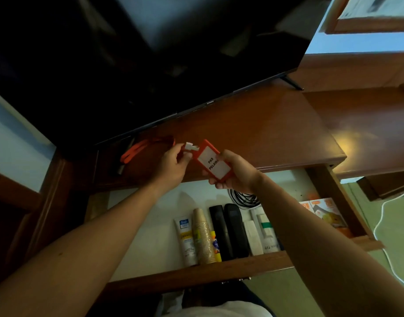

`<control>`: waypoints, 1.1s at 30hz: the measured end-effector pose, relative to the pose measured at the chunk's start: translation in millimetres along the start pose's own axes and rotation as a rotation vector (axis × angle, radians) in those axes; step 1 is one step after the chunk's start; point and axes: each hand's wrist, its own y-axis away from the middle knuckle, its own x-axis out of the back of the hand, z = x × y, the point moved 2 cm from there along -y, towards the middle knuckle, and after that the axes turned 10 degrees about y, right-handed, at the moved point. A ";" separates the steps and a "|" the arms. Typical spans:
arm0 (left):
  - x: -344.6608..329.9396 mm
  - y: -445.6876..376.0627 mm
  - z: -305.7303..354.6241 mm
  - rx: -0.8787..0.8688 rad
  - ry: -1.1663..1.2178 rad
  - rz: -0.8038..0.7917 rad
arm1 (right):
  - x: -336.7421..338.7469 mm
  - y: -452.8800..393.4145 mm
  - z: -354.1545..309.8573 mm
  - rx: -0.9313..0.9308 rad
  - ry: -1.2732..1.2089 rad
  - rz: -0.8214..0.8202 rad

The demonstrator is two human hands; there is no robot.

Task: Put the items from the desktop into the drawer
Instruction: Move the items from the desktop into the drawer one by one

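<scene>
My right hand (234,171) grips a red card holder (210,162) with a white label, held just above the desk's front edge. My left hand (173,164) pinches the white clip (192,148) at the end of the orange lanyard (141,148) joined to the holder. The lanyard trails left across the wooden desktop (265,133) under the television. Below my hands the drawer (196,271) stands open, its white bottom holding a row of items.
A large black television (150,53) stands on the desk. In the drawer lie a tube (185,239), stacked paper cups (203,236), two black remotes (228,232), white boxes (262,232), a coiled cable (243,199) and orange packets (327,213). A white cord (386,236) runs over the green floor at right.
</scene>
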 end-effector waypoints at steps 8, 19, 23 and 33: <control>-11.4 19.9 2.1 0.000 0.058 -0.029 | -4.3 -12.0 -13.0 0.006 0.203 0.292; -10.8 26.8 -3.8 0.284 0.225 -0.336 | 0.1 -6.5 -28.0 0.159 0.038 0.305; 3.2 20.5 -4.7 0.343 0.114 -0.427 | -4.8 0.2 -30.3 0.084 -0.017 -0.002; 21.7 -3.8 36.7 0.149 -0.237 -0.333 | -6.2 10.8 -32.6 -0.116 0.799 -0.128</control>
